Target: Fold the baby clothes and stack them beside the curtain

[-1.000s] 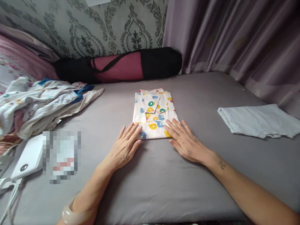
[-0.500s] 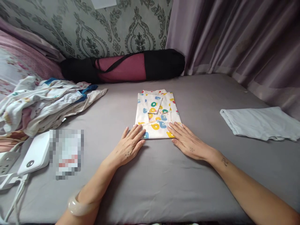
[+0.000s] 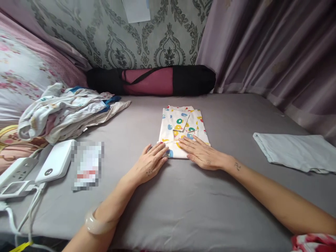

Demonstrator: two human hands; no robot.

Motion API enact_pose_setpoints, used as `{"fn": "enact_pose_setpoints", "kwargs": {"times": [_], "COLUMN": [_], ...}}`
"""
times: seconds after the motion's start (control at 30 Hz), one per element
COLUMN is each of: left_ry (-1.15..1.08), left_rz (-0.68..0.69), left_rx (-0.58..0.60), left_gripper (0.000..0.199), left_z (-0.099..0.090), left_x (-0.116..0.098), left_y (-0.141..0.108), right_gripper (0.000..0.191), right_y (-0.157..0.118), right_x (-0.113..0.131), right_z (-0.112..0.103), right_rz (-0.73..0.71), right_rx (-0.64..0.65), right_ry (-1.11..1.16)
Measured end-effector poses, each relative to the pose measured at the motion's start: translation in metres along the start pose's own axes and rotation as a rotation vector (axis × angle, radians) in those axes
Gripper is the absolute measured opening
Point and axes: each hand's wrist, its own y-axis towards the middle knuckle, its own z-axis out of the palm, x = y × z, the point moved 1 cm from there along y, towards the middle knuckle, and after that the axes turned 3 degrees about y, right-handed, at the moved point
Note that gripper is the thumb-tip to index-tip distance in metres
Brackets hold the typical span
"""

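A white garment with a colourful print (image 3: 168,122) lies folded on the grey sheet, its sleeves laid inward and its near edge turned up. My left hand (image 3: 151,162) rests flat at the near left corner, fingertips on the fabric and fingers extended. Across the near fold, right of its middle, my right hand (image 3: 201,153) lies flat with its fingers stretched out. Neither hand grips the cloth.
A heap of clothes (image 3: 70,112) lies at the left, beyond a white power bank (image 3: 56,161) and a power strip (image 3: 18,171). A folded pale cloth (image 3: 294,150) is at the right. Along the wall lies a black and maroon bag (image 3: 152,82).
My right hand has slid inward over the near fold, leaving the garment's right corner uncovered. My left hand stays at the left corner. The camera view has shifted slightly.
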Motion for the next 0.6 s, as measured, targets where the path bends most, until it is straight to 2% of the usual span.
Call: {"fn": "enact_pose_setpoints", "kwargs": {"times": [0.17, 0.3, 0.43, 0.6], "left_ry": [-0.015, 0.008, 0.029, 0.052], "left_rz": [-0.011, -0.063, -0.123, -0.158], "left_rx": [0.017, 0.007, -0.005, -0.034], "left_gripper": [0.046, 0.046, 0.045, 0.044], "left_z": [0.001, 0.000, -0.001, -0.002], "left_x": [0.002, 0.003, 0.004, 0.006], "left_y": [0.000, 0.000, 0.000, -0.001], "right_gripper": [0.055, 0.053, 0.052, 0.052], "right_y": [0.004, 0.003, 0.011, 0.032], "right_x": [-0.008, -0.007, 0.003, 0.020], "right_z": [0.008, 0.004, -0.004, -0.005], "right_rz": [0.016, 0.016, 0.042, -0.074], "right_rx": [-0.007, -0.012, -0.035, -0.034], "right_ry": [0.017, 0.065, 0.064, -0.004]}}
